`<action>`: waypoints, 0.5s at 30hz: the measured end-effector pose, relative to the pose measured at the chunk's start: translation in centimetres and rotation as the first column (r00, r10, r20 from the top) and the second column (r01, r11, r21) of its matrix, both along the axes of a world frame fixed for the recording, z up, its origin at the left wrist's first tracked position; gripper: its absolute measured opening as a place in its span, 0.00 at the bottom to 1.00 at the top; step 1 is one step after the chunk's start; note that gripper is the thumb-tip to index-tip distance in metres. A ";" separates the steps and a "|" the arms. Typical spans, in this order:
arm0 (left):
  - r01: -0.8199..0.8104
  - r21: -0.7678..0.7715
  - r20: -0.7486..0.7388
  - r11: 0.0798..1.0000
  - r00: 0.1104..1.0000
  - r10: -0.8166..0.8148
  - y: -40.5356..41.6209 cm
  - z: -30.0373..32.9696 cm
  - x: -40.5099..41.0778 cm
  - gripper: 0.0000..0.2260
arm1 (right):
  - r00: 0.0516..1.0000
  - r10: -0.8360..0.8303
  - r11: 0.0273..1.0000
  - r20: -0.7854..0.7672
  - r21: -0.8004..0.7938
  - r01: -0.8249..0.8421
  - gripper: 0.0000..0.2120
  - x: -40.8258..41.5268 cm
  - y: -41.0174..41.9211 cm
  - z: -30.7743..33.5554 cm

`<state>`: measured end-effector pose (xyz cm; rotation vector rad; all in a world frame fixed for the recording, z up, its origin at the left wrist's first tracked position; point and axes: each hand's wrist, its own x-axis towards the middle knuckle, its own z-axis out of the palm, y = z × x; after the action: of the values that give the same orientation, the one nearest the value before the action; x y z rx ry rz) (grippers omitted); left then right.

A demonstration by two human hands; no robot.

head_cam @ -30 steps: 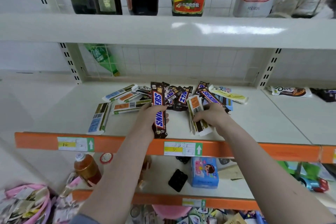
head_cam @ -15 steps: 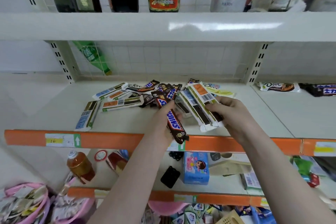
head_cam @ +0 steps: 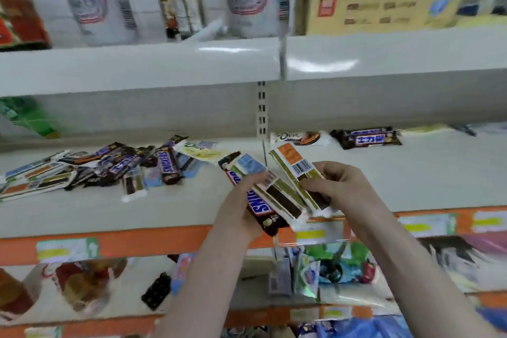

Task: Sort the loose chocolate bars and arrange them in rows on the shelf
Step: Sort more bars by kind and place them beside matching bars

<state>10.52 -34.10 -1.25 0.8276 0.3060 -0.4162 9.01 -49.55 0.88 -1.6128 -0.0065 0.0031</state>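
Observation:
My left hand (head_cam: pixel 241 200) grips a brown Snickers bar (head_cam: pixel 259 206) together with a white flat bar (head_cam: pixel 279 197), above the shelf's front edge. My right hand (head_cam: pixel 340 186) pinches another white bar with an orange end and a barcode (head_cam: pixel 299 170). A loose pile of chocolate bars (head_cam: pixel 115 167) lies to the left on the white shelf (head_cam: pixel 178 208), with one Snickers bar (head_cam: pixel 168 167) at its right edge. Farther right on the neighbouring shelf section lie a Dove bar (head_cam: pixel 299 137) and a dark bar with blue lettering (head_cam: pixel 367 138).
The shelf above (head_cam: pixel 164 68) carries bottles and a cardboard box (head_cam: pixel 384 5). An orange price rail (head_cam: pixel 137 241) runs along the front edge. The lower shelf holds a bottle, packets and a small black object (head_cam: pixel 156 291). A green bottle (head_cam: pixel 27 118) lies at the back left.
Both hands have lifted their bars and carried them to the right, away from the pile. The view has swung right, and the left hand now holds a white bar with the Snickers.

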 end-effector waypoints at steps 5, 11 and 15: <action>-0.067 -0.042 0.025 0.997 0.997 0.069 -7.6 -0.2 0.7 0.01 | 0.998 -0.061 0.998 -0.027 -0.010 0.061 0.08 -0.4 -9.1 -0.5; -0.053 -0.052 -0.033 0.997 0.998 0.051 -12.3 -0.5 2.4 0.05 | 0.997 -0.064 0.995 -0.038 0.070 0.067 0.10 0.9 -14.3 -1.4; 0.009 0.076 -0.050 0.997 0.999 -0.005 -13.8 -0.3 4.5 0.06 | 0.995 -0.086 0.992 -0.048 0.093 0.090 0.10 2.2 -16.3 -1.6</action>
<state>14.99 -47.87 -1.60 0.8936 0.3672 -0.4347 11.19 -65.84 -0.69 -1.5163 0.0972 -0.0300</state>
